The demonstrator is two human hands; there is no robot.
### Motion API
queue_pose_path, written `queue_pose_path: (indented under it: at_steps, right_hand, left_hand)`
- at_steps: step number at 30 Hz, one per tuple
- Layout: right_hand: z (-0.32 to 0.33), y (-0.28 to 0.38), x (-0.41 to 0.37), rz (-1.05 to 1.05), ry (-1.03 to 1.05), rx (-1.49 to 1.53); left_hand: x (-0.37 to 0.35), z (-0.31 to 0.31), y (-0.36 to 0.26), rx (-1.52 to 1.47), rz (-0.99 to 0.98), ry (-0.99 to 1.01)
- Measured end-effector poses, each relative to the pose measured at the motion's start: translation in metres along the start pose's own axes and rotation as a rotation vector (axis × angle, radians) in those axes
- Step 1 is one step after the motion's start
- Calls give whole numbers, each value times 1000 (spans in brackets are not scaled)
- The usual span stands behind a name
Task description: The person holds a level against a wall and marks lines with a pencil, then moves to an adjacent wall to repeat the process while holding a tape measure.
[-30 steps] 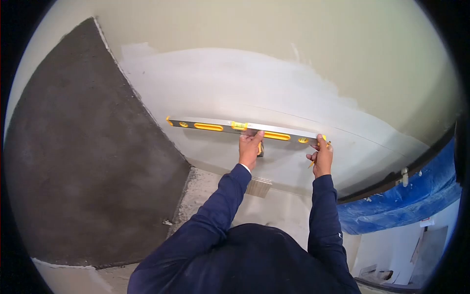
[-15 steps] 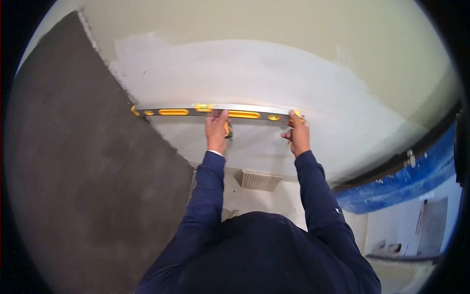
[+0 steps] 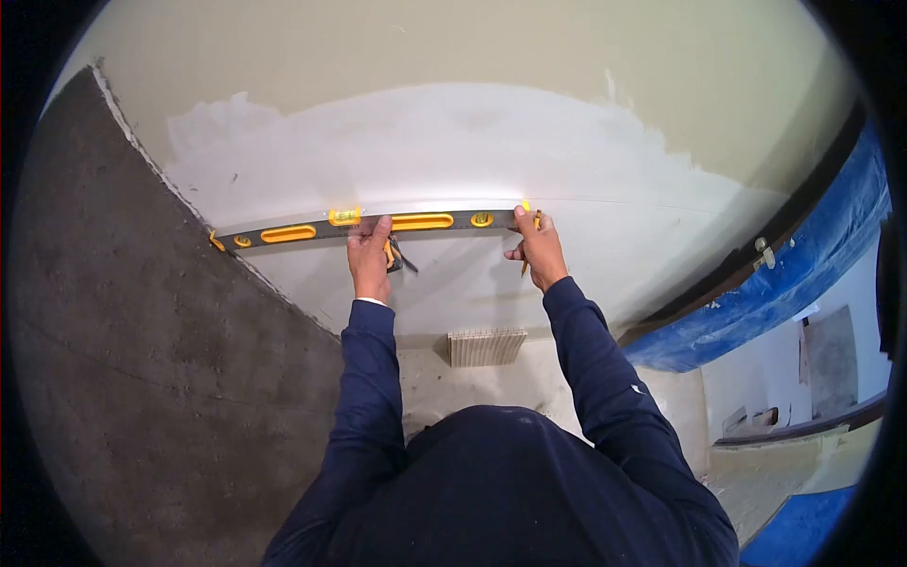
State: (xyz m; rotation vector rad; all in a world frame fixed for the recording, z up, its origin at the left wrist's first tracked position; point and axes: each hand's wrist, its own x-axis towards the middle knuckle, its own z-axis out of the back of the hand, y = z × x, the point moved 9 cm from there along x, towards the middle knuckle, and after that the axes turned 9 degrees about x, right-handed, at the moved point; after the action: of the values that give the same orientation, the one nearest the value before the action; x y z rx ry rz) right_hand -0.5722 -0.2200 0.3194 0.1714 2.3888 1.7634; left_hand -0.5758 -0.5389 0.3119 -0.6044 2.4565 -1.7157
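A long spirit level [image 3: 422, 221] with yellow hand holes and vials lies across a whitish patched wall, nearly horizontal. Its left tip meets the corner by a dark grey wall. My left hand [image 3: 368, 266] grips the level near the middle, thumb up on its face. Tucked in that same hand is a black and yellow tape measure [image 3: 393, 255], partly hidden by the fingers. At the level's right end, my right hand [image 3: 541, 253] is closed on it. A thin pencil [image 3: 524, 268] sticks out below the fingers of that hand.
The dark grey wall [image 3: 179, 283] rises on the left. Below the level, a ribbed beige block [image 3: 486, 348] stands on the floor at the wall's foot. Blue plastic sheeting [image 3: 718, 326] hangs along a dark frame to the right, with a clamp [image 3: 764, 252] on it.
The view has shifted, so the level and both hands appear farther left and the level's left part lower. Both hands keep their hold, and the level still reaches the corner.
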Motion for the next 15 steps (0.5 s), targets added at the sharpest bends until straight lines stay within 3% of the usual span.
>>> queue_pose_path:
  at_steps: [5,15]
  right_hand:
    - [4,-1,-3,56,20,-47]
    - [4,-2,-6,55,-24,-138]
  left_hand:
    - [1,6,10,67,105,55]
    - [4,15,11,19,73,14]
